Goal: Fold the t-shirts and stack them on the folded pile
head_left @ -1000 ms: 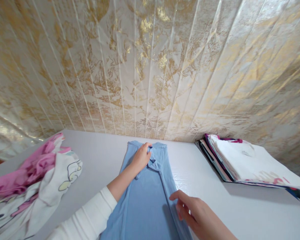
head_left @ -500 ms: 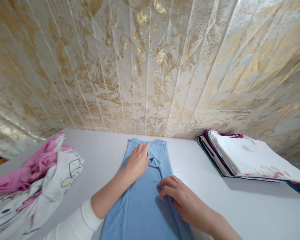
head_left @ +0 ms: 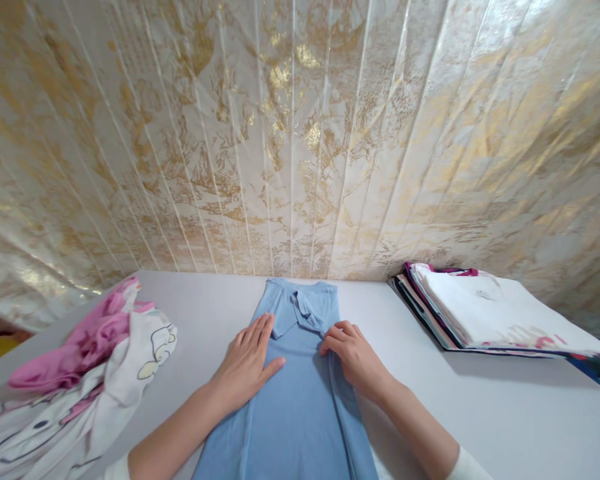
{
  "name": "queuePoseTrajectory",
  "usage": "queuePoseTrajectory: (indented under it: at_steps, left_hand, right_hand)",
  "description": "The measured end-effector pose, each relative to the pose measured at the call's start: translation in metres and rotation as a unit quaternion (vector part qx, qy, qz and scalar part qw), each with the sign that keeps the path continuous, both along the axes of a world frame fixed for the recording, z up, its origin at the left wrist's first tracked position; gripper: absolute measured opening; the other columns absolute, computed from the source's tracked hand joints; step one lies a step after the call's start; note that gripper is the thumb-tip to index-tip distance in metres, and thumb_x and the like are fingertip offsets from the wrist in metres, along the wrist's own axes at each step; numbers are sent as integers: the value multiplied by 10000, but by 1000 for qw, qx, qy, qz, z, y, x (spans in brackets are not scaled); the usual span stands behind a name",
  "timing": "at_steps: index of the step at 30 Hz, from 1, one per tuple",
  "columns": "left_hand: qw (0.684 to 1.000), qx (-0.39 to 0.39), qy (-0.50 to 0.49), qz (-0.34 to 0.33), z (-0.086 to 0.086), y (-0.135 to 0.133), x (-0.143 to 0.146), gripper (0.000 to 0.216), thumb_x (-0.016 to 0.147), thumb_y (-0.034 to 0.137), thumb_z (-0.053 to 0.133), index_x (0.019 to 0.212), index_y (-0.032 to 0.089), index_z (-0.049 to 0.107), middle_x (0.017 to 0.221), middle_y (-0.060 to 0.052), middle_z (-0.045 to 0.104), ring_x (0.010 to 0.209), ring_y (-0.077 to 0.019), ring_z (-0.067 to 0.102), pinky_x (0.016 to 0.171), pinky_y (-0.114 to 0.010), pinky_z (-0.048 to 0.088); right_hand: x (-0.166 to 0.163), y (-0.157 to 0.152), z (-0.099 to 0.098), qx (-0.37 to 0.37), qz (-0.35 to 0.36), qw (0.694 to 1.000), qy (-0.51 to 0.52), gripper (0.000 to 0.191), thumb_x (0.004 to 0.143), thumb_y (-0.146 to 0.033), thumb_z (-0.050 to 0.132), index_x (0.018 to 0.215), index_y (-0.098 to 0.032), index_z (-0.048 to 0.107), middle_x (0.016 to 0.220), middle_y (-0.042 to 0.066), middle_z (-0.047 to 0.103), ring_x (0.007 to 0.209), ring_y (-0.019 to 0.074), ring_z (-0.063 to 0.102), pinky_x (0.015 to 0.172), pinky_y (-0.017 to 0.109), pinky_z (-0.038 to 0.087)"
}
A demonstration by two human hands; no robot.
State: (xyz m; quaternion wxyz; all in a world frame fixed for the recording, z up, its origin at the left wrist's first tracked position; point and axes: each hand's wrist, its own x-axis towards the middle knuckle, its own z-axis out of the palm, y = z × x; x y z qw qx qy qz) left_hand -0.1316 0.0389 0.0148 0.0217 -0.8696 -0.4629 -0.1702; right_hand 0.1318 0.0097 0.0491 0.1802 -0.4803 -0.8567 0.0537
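Gold-and-white wall sheeting (head_left: 300, 133) behind, pale desk (head_left: 480, 413) below. Shirt (head_left: 305, 407), light blue, lies lengthwise at desk centre, collar at the far edge, hem running off the near edge toward me. Left hand (head_left: 247, 363): open, flat, palm down on the shirt's left margin, fingers spread and pointing away from me. Right hand (head_left: 353, 353): fingers curled, tips on the cloth just below the collar at the right-hand fold; whether any cloth is pinched between them I cannot tell. Loose pink-and-white pile (head_left: 80, 373) at the left edge, neat folded stack (head_left: 505, 313) at the far right corner, both well apart from the shirt. Risk, as I judge it: the desk looks glossy, so uneven pressure from the two hands could drag the whole shirt sideways instead of smoothing it. The collar is already crumpled, and the curled right fingers could push a ridge of cloth up into it. The part hanging off the near edge could pull the rest toward me if both hands lift together. Against the frame half a second back: left hand has come off the collar, nearer to me and to the left margin; right hand has gone up toward the collar; the shirt's place is unchanged.
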Motion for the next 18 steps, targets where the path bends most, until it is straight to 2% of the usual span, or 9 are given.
queuePoseTrajectory:
  at_steps: [2,4,6,8,10,13,18]
  left_hand:
    - [999,4,-21,-33,14,-12,5,629,955,413,493,1495,200,252,1533,-163,317,1396,-321,303,1078,-491,311]
    - [993,-9,-37,-112,31,-33,16,451,935,249,521,1376,252,427,1466,-112,403,1330,-298,369,1064,-481,321]
    - [975,-57,-42,-209,48,-55,30,314,894,117,527,1176,253,552,1259,-66,547,1124,-239,508,966,-394,397]
    - [956,-76,-30,-282,57,-70,46,293,864,67,544,1097,244,567,1131,-41,580,952,-199,542,857,-325,420]
    - [940,-65,-4,-335,58,-78,60,227,873,88,570,1044,237,574,1069,-21,589,870,-179,538,791,-300,406]
    - [921,-38,27,-386,49,-79,73,60,916,196,598,965,227,581,1008,5,603,830,-165,532,737,-300,381]
    - [904,6,40,-426,40,-78,83,58,928,254,608,928,210,571,930,22,606,756,-156,508,665,-325,360]
  right_hand:
    - [0,11,0,19,9,1000,-17,357,763,78,476,846,-211,669,939,28,641,1041,214,478,881,340,349]
    - [-3,19,-1,38,27,999,-26,305,774,55,512,772,-207,668,977,31,635,1059,215,465,882,341,337]
    - [-6,24,-2,54,48,997,-26,261,783,24,553,688,-199,651,1024,34,632,1080,222,450,884,347,329]
    - [-7,27,-4,65,61,996,-18,263,783,5,580,611,-190,620,1033,31,636,1084,224,445,881,350,327]
    - [-6,28,-7,70,61,996,-10,279,779,6,586,573,-183,595,1029,27,641,1069,220,450,872,347,329]
    - [-3,28,-10,71,46,996,-4,279,776,19,577,579,-178,593,1034,28,639,1053,215,454,866,340,334]
    - [-6,26,-11,66,36,997,3,269,783,26,562,620,-183,611,1025,35,626,1017,202,460,853,321,349]
